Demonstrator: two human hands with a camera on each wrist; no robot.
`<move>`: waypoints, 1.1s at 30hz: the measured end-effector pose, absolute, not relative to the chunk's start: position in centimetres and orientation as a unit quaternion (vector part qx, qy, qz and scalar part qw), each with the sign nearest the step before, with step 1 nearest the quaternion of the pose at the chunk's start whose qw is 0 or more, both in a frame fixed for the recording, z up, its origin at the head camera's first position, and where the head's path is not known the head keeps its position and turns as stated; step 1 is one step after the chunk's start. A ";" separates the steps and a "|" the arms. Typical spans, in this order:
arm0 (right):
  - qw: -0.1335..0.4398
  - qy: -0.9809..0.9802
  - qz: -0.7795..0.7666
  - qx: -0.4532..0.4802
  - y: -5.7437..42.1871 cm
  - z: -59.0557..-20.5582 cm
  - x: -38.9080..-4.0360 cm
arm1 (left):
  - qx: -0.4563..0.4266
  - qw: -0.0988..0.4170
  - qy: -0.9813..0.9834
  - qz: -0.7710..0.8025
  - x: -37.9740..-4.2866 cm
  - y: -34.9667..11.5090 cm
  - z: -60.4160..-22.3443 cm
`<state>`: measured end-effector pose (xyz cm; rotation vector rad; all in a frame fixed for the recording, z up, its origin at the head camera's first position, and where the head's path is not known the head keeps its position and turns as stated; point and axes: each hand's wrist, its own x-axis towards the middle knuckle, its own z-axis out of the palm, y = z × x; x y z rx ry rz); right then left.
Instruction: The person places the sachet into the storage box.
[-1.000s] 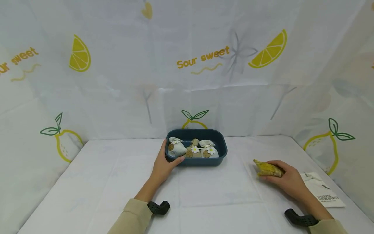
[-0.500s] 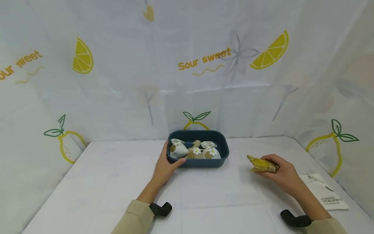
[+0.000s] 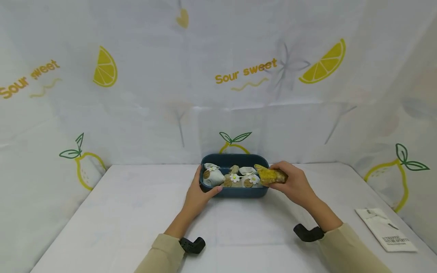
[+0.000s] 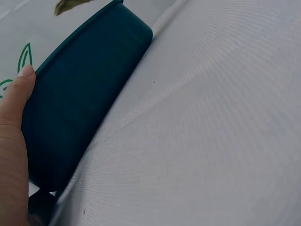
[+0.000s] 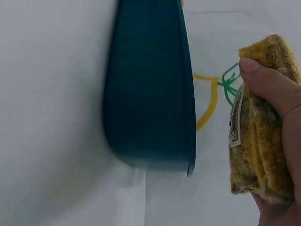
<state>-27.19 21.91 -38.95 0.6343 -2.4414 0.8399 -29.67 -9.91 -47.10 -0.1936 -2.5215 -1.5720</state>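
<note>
The blue-green bin (image 5: 148, 84) is showing smooth, matt plastic, the yellow-brown bundle (image 5: 261, 141) is looking like rough, fuzzy cloth, and the white table covering (image 4: 202, 150) is displaying finely ribbed fabric.

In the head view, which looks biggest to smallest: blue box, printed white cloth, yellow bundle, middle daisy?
1. Blue box
2. Printed white cloth
3. Yellow bundle, partly covered by the right hand
4. Middle daisy

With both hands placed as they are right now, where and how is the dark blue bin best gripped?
Probably at its left end, coming from the person's left, with the thumb on the near rim, as the left hand holds it. The dark blue bin has raised walls that offer an edge there, while the right hand and yellow pouch crowd its right end.
</note>
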 end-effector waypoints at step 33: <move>0.034 -0.940 0.255 0.225 9.6 -39.5 -35.6 | -0.064 0.086 -0.847 -0.521 -29.9 -9.9 -47.3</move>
